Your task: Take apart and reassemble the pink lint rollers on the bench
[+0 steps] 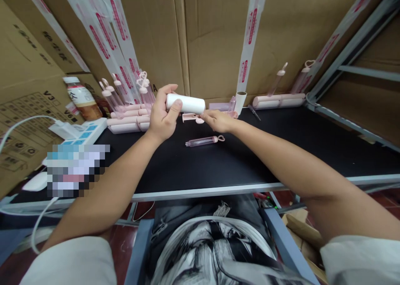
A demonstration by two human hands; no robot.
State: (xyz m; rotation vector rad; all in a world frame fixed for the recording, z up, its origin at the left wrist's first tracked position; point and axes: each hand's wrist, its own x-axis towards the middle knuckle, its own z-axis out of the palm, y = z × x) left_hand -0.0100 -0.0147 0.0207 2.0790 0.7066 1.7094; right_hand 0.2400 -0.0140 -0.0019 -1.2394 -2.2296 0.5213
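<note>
My left hand (164, 116) is wrapped around a white cylindrical tube (189, 104), held nearly level above the table with the thumb along its front. At the tube's right end, the fingers of my right hand (218, 120) are drawn together; what they pinch, if anything, is hidden. Just behind and below them lies a pink plastic part (190, 117) with a round pink piece (199, 121) beside it. Nearer to me a clear pinkish tube with a heart-shaped loop (201, 141) lies on the black tabletop (200, 172).
Pink-and-white cylinders (128, 124) and upright clear tubes stand at left; similar cylinders (278, 101) lie at right. An open white tube (240, 101) stands at the back beside a screwdriver-like tool (254, 113). A drink bottle (83, 97) and power strip (84, 131) are at left. Cardboard (212, 47) walls the back.
</note>
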